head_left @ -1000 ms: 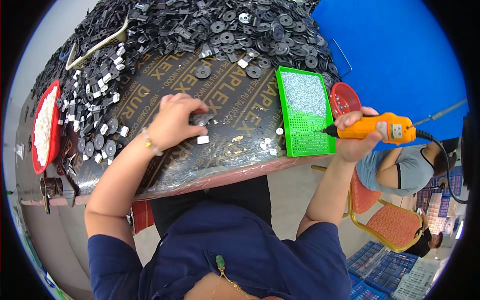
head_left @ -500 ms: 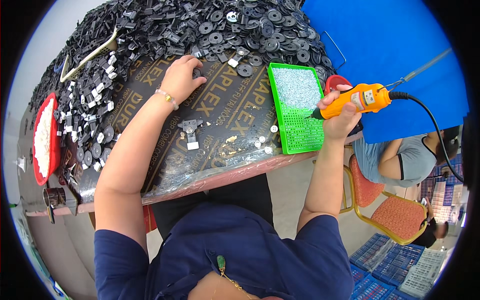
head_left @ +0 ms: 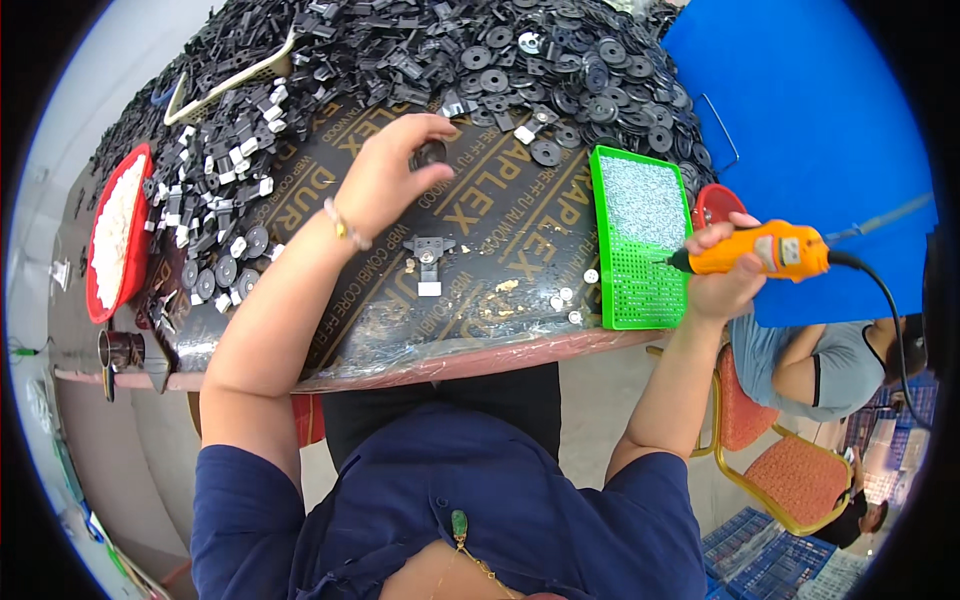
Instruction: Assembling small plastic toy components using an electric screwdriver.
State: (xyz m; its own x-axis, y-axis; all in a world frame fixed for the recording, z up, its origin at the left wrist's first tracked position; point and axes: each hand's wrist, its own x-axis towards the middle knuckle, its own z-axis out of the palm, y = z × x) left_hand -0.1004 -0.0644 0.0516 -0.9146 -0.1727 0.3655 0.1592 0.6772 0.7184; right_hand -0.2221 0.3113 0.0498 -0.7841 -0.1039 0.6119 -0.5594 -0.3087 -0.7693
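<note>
My left hand [head_left: 390, 175] is over the middle of the table, its fingers and thumb curled around a black round disc [head_left: 430, 153]. In my right hand [head_left: 728, 285] is an orange electric screwdriver [head_left: 765, 250], held sideways with its bit pointing left over the perforated part of a green tray [head_left: 645, 318]. Small silvery screws [head_left: 640, 195] cover the far part of that tray. Between my arms, near the table's front edge, lies a black T-shaped part [head_left: 428, 250] with a white block [head_left: 429, 289] at its near end.
Heaped black parts [head_left: 400, 60] and discs [head_left: 600, 75] fill the far side. A red tray [head_left: 140, 235] of white pieces stands left, a red bowl [head_left: 718, 205] right. Small white round pieces [head_left: 566, 294] lie near the edge. A cable and spring run from the screwdriver; a person [head_left: 840, 370] sits right.
The whole view has shifted, so the table appears farther right and lower. My left hand has drawn the disc slightly nearer. The screwdriver's bit stays over the green tray.
</note>
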